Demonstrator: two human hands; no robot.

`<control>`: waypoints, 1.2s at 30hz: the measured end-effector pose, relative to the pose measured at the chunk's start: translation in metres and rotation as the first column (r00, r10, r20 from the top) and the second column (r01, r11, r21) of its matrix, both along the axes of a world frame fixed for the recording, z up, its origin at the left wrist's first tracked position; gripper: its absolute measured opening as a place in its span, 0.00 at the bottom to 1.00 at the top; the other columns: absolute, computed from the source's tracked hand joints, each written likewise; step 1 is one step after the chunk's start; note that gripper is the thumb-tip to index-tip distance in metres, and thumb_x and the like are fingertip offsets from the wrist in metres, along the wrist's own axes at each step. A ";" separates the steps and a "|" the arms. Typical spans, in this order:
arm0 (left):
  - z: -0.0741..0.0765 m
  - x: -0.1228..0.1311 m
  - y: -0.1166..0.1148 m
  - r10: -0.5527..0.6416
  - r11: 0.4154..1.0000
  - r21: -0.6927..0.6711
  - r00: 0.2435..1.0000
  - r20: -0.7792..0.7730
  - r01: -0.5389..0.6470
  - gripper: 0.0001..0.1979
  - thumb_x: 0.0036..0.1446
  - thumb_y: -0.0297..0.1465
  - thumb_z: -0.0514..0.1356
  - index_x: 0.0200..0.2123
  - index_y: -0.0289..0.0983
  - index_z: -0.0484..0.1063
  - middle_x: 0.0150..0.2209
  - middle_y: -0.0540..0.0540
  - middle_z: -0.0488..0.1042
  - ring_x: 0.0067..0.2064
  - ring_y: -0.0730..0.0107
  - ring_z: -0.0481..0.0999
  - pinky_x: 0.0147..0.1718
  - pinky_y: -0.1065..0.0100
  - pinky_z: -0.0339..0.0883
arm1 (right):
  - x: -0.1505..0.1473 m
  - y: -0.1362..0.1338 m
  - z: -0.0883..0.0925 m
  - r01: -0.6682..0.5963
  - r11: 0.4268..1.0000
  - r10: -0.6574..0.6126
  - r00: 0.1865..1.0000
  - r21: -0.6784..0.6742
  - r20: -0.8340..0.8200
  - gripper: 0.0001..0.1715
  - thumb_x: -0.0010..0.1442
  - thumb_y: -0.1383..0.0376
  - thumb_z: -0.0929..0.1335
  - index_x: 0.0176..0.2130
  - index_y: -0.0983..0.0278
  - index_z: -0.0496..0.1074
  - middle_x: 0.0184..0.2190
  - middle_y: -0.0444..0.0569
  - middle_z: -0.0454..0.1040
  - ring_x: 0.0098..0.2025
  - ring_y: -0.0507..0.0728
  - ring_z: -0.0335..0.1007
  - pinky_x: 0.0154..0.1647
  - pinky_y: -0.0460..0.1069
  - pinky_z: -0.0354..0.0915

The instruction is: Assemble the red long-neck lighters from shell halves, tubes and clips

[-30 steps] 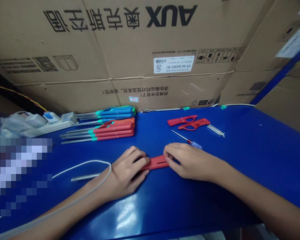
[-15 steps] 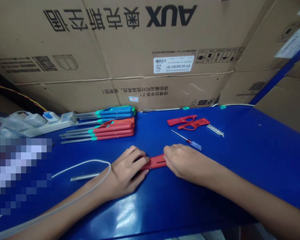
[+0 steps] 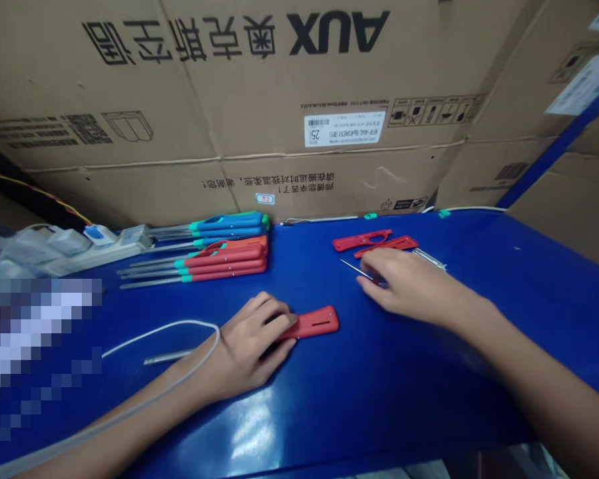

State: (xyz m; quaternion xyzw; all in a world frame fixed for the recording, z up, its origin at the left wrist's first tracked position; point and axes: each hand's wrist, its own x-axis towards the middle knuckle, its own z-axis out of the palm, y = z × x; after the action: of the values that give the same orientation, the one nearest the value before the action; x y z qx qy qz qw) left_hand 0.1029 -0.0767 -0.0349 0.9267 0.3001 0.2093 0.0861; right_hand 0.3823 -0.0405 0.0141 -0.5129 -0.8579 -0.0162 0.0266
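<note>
My left hand (image 3: 259, 339) is closed on a red long-nozzle lighter (image 3: 317, 322), pressing it on the blue table. The slotted end of its handle sticks out to the right, and a silver metal tube (image 3: 167, 356) shows past my left forearm. My right hand (image 3: 404, 279) has its fingers closed around the handle of a screwdriver (image 3: 357, 268), whose thin shaft points to the upper left. Just behind that hand lie two red handle shells (image 3: 362, 239), the nearer one partly covered. A small silver packet (image 3: 429, 258) is partly hidden behind the same hand.
Several finished-looking lighters (image 3: 224, 259), red, orange and blue, are stacked at the back left. Beside them is a white power strip (image 3: 94, 253) with plugs. A white cable (image 3: 180, 323) crosses my left forearm. A large cardboard box (image 3: 259, 106) walls off the back.
My right hand has let go of the lighter's handle end and moved up and right onto the screwdriver. My left hand keeps its hold on the lighter.
</note>
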 end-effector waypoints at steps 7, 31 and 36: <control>0.002 0.001 0.001 0.021 1.000 -0.010 1.000 0.014 -0.021 0.08 0.59 0.25 0.56 0.44 0.34 0.67 0.41 0.40 0.71 0.42 0.61 0.68 0.42 0.59 0.67 | 0.028 0.008 -0.001 0.164 0.945 -0.142 0.985 -0.284 0.096 0.08 0.61 0.63 0.63 0.33 0.64 0.68 0.34 0.54 0.74 0.33 0.59 0.70 0.30 0.50 0.61; 0.003 0.000 0.003 0.007 0.999 -0.035 1.000 0.004 -0.007 0.09 0.59 0.25 0.55 0.44 0.34 0.67 0.40 0.41 0.72 0.42 0.61 0.68 0.43 0.60 0.67 | -0.024 -0.019 -0.005 -0.265 0.961 -0.004 0.252 -0.073 -0.968 0.04 0.62 0.67 0.66 0.39 0.63 0.65 0.34 0.46 0.74 0.32 0.50 0.74 0.36 0.47 0.74; 0.002 -0.001 0.003 0.008 0.999 -0.035 1.000 0.000 -0.008 0.09 0.60 0.25 0.55 0.45 0.34 0.67 0.41 0.40 0.72 0.43 0.61 0.68 0.43 0.59 0.66 | -0.022 -0.018 -0.007 -0.262 0.962 0.008 0.302 -0.075 -0.953 0.04 0.63 0.66 0.66 0.40 0.63 0.65 0.35 0.47 0.74 0.33 0.51 0.74 0.38 0.48 0.73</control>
State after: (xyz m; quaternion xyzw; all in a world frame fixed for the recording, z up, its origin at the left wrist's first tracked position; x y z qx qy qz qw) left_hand 0.1021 -0.0736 -0.0330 0.9239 0.3073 0.2045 0.1012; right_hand 0.3601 -0.0580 0.0074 -0.3500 -0.7155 0.3821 0.4686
